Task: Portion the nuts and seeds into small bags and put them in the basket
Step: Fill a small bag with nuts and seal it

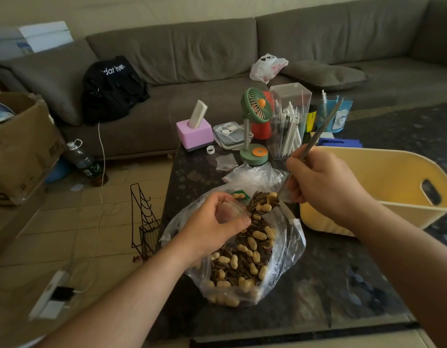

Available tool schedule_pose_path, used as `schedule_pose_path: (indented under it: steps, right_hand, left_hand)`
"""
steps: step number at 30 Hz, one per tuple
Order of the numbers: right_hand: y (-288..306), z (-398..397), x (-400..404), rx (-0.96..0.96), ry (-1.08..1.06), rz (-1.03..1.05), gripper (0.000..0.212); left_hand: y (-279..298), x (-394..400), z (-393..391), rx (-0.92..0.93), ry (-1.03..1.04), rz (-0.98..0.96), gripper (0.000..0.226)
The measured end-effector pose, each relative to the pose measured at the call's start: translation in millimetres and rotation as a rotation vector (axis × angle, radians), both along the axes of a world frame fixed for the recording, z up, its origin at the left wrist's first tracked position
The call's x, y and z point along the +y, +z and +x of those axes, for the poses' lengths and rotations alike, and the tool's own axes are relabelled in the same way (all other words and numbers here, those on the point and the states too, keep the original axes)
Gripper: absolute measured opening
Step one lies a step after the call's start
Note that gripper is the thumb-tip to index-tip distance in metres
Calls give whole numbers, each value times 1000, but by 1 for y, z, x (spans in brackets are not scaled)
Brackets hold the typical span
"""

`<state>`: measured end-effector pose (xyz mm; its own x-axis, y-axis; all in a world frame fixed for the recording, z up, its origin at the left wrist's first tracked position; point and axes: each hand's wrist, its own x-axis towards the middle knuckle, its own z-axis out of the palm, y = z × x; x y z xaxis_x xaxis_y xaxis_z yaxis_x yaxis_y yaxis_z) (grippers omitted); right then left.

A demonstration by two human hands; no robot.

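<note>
Nearest me, dark speckled stone table (pixel 330 285), glossy, its near edge cut off by the frame. On it a big clear plastic bag (pixel 280 259), crinkly, gaping open, full of peanuts in shell and striped sunflower seeds (pixel 242 257). My left hand (pixel 215 222) curls around a small clear bag (pixel 232 209), pinching its mouth open just above the big bag; the small bag is mostly hidden by my fingers, can't tell how full. My right hand (pixel 323 182) grips a long metal spoon handle (pixel 318 136), thin, grey, tilted up to the right; the spoon bowl (pixel 264 204) is heaped with seeds and peanuts, right at the small bag's mouth. Yellow plastic basket (pixel 393 177) sits just right of the big bag, smooth, rounded, oval handle hole, partly blocked by my right forearm; I can't make out its inside. More crumpled clear plastic (pixel 255 172) behind the spoon. Left of the table, black wire rack (pixel 144 222) on the tiled floor, white cable and power strip (pixel 51 290) nearby. Further back on the table: green desk fan (pixel 255 106), clear box of pens (pixel 287 121), pink block holder (pixel 195 131), blue tub (pixel 338 116) partly behind the spoon handle. Cardboard box (pixel 21 146) at left, cut off. Water bottle (pixel 82 156) on floor. Farthest, grey fabric sofa (pixel 217 51) with black bag (pixel 112 89), white plastic bag (pixel 267 66).
</note>
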<state>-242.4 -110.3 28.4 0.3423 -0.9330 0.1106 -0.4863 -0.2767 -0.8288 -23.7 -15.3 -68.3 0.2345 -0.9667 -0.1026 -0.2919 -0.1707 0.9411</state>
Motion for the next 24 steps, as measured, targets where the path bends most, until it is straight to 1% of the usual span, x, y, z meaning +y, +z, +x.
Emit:
schedule_pose_path:
  steps: [3, 5, 7, 10, 13, 15, 18, 24]
  right_hand:
    - [-1, 1, 0, 11, 6, 8, 18]
    - [-2, 2, 0, 14, 13, 8, 18]
    - [-4, 3, 1, 16, 16, 9, 18]
    - [-5, 4, 2, 20, 19, 14, 18]
    - [-6, 5, 1, 18, 19, 20, 17]
    - [-6, 5, 1, 27, 22, 17, 18]
    - [-6, 4, 0, 29, 23, 15, 18]
    - [-6, 3, 0, 25, 24, 9, 18]
  left_hand:
    - [-2, -1, 2, -18, 5, 0, 61]
    - [-2, -1, 3, -68, -6, 10, 61]
    - [-3, 0, 2, -158, -22, 14, 60]
    - [-2, 0, -1, -355, -16, -10, 61]
    - [-2, -1, -3, -503, -5, -57, 68]
    - [-2, -1, -4, -560, -3, -60, 75]
    - [-2, -1, -6, -595, 19, -85, 75]
    - [-3, -1, -5, -536, 8, -102, 69]
